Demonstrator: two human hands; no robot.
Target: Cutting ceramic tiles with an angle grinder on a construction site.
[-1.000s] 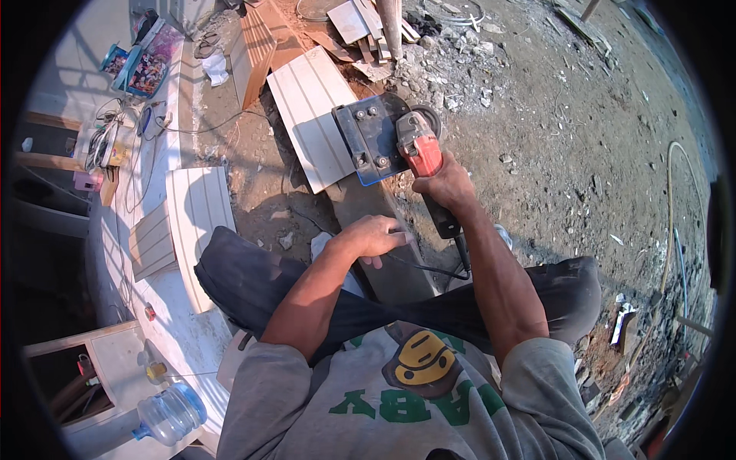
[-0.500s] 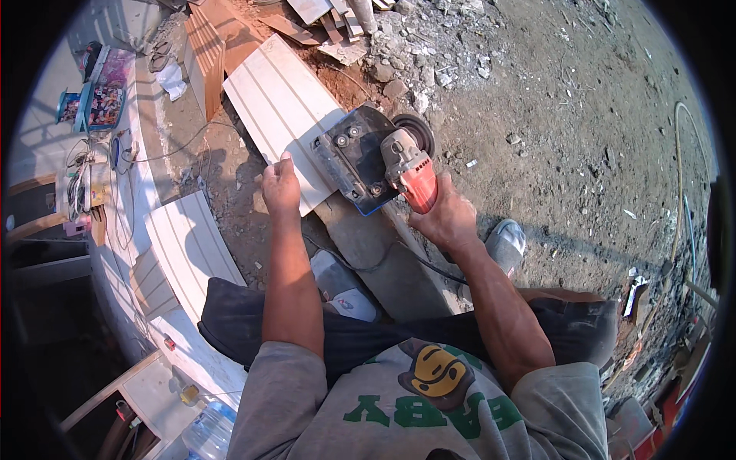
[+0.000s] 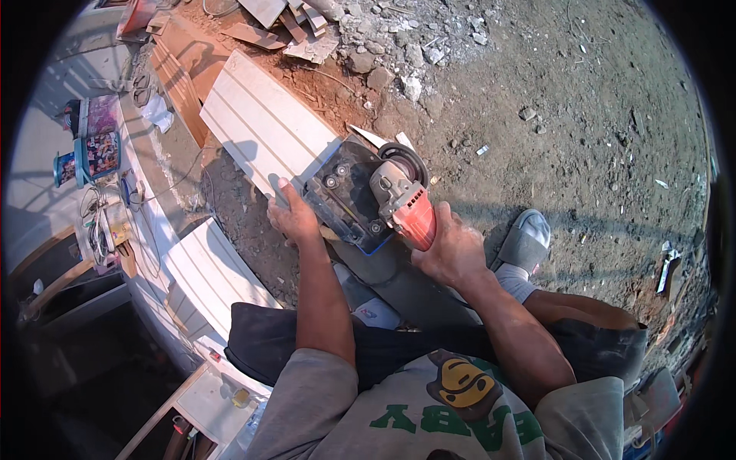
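Note:
My right hand [image 3: 454, 249] is wrapped round the red body of an angle grinder [image 3: 414, 215]. The grinder is mounted on a flat, dusty black base plate [image 3: 345, 198], which rests over the near end of a long white striped tile [image 3: 264, 119]. My left hand [image 3: 295, 218] grips the tile's near left edge beside the plate, thumb on top; its other fingers are partly hidden. Under the near end of the tile is a grey support block [image 3: 418, 284]. Narrow pale slivers [image 3: 369, 136] show just beyond the plate. The grinder's cutting edge is hidden beneath the plate.
A second striped tile [image 3: 211, 268] lies to the left, near my knee. Brown tiles [image 3: 176, 84] lean at the far left, close to blue tubs [image 3: 100, 157]. Broken tile pieces [image 3: 287, 27] and rubble [image 3: 379, 77] lie ahead. My slippered right foot [image 3: 527, 241] stands on dirt.
The view has shifted, moving most things in the picture. Pale slivers now show beyond the base plate. My left hand has come closer to the plate, still at the tile's edge.

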